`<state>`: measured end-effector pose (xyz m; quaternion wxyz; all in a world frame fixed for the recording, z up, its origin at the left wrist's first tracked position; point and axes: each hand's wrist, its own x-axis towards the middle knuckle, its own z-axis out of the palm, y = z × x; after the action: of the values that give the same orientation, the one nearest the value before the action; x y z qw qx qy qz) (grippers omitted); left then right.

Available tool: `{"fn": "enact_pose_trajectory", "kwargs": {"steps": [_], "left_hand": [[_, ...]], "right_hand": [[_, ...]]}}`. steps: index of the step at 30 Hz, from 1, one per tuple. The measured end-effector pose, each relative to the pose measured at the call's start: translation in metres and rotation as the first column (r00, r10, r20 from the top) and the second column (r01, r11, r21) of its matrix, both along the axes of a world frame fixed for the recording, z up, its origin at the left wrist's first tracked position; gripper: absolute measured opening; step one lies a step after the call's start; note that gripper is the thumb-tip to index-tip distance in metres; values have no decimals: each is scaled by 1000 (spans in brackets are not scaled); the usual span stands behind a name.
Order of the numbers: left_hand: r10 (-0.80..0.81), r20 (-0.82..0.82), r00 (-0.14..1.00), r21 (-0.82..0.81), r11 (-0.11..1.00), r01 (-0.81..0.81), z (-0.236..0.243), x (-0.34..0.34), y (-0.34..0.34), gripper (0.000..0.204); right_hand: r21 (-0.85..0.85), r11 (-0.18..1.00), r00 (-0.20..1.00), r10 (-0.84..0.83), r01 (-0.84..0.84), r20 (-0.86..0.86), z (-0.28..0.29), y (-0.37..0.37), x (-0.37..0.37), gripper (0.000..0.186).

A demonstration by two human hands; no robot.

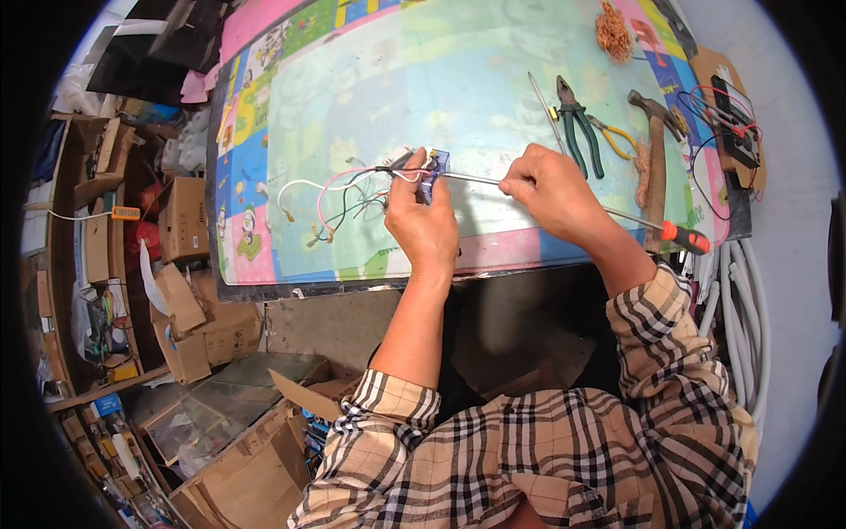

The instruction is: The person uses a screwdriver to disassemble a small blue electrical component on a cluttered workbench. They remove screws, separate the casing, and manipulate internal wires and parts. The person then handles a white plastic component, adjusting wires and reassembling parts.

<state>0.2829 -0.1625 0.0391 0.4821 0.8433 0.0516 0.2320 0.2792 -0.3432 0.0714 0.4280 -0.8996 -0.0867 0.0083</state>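
My left hand (421,220) is closed around a small blue part (441,162) with a bundle of thin wires (339,196) coming off it. Pink, white and dark wires fan out to the left, some with metal terminals at their ends. My right hand (555,189) pinches the metal shaft of a long screwdriver (471,178), its tip end at the blue part. Behind my wrist the shaft appears to continue to a red and black handle (686,238). Whether the tip touches a screw is hidden.
Beyond my right hand lie green-handled pliers (577,128), yellow-handled cutters (614,137), a thin screwdriver (545,108) and a hammer (656,167). Copper wire (614,33) is tangled at the far right. A meter with leads (736,123) sits at the right edge. Cardboard boxes (185,220) stand left.
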Motion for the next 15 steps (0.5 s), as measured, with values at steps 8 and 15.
{"fn": "enact_pose_trajectory", "kwargs": {"steps": [8,15], "left_hand": [[-34,50,998,-222,974,44,18,-5,-5,61],[-25,164,986,-221,973,61,11,-7,9,54]], "right_hand": [[125,992,988,38,-19,-152,12,11,2,22],[166,986,999,18,-12,-38,18,23,1,15]]}}
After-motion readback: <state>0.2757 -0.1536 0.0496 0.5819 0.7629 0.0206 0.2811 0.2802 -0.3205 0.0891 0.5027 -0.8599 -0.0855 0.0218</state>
